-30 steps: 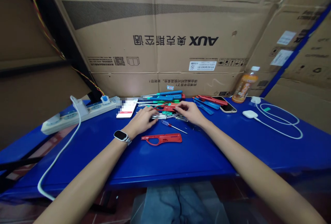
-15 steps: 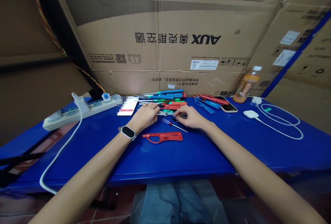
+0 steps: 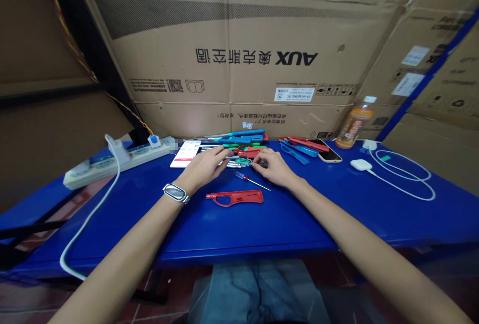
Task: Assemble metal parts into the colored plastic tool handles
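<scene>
My left hand (image 3: pixel 207 165), with a smart band on its wrist, is closed with thumb and index finger on a thin metal tube (image 3: pixel 234 157). Facing it, my right hand (image 3: pixel 276 168) has its fingertips pinched by a thin wire (image 3: pixel 246 162); what lies in them is too small to tell. Just below the hands lies a small screwdriver (image 3: pixel 252 181) with a clear handle. Closer to me, a red lighter shell half (image 3: pixel 245 197) rests with its inside up. Behind my fingers is a pile of long lighters (image 3: pixel 239 139) in blue, red and green, partly hidden.
A white-screened phone (image 3: pixel 184 154) and a power strip (image 3: pixel 140 157) are at left. To the right lie red and blue shell pieces (image 3: pixel 297 150) against a second phone (image 3: pixel 333 155), an orange drink bottle (image 3: pixel 355 125) and a white charging case (image 3: pixel 361 164). Cardboard (image 3: pixel 168 114) stands behind.
My left hand has shifted slightly left and turned, and the metal tube now shows at its fingertips. The right hand has moved slightly, still pinched. The screwdriver and red shell half lie as before.
</scene>
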Available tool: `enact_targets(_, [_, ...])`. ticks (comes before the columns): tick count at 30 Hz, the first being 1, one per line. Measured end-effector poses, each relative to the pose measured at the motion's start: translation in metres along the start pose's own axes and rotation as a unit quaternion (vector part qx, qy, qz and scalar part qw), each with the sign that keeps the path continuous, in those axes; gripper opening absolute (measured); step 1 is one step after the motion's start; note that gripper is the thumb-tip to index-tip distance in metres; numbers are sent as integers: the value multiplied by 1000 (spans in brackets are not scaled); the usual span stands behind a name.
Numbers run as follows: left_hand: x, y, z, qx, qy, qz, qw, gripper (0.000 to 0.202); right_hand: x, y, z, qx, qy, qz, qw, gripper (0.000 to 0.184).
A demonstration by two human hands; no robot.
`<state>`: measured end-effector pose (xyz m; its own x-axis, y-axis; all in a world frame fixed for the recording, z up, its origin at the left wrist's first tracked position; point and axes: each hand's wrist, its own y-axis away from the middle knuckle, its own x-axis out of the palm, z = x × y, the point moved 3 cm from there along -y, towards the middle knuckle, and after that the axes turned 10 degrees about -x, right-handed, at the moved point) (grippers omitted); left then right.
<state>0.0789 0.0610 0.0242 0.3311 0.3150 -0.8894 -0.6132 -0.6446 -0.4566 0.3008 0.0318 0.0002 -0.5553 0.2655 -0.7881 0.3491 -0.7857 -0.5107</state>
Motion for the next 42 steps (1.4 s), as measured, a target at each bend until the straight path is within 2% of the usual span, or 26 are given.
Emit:
enact_targets(5, [5,2,1,-16,-24,37,999,37,-6,-1,-7,45,-112,-68,990,18])
enact_targets(8, [6,3,2,-30,-31,48,998,40,-14,-1,-9,38,-136,-101,985,21])
enact_targets(10, [6,3,2,-44,-24,51,997,39,-15,0,-7,19,-157,-80,984,22])
enact_targets(12, [5,2,2,-54,-14,54,997,37,-11,0,-4,-8,-173,-24,985,20])
enact_targets(15, [4,1,1,-58,-11,61,996,37,-3,2,3,-43,-111,50,992,13])
enact_targets(17, [4,0,1,-56,-12,58,997,37,0,1,8,-46,-34,65,996,10])
enact_targets(19, [4,-1,1,-51,-10,53,997,37,2,-1,12,-38,14,49,998,14])
enact_targets(23, [4,-1,-1,-35,-7,41,999,37,3,-8,18,-32,63,-28,997,26])
enact_targets(25, [2,0,-2,-31,1,38,999,38,7,-13,19,-34,71,-39,996,26])
enact_targets(29, [2,0,-2,-40,11,44,998,40,14,-20,14,-35,30,-45,998,7])
enact_targets(33, [1,0,-2,-38,19,52,998,41,10,-23,11,-53,20,-71,996,12])
enact_targets(36, [-2,0,-3,-40,36,39,998,40,1,-25,12,-103,25,-74,992,19])
enact_targets(42, [-9,2,-2,-20,57,-5,998,35,-16,-28,19,-195,78,-9,978,30])
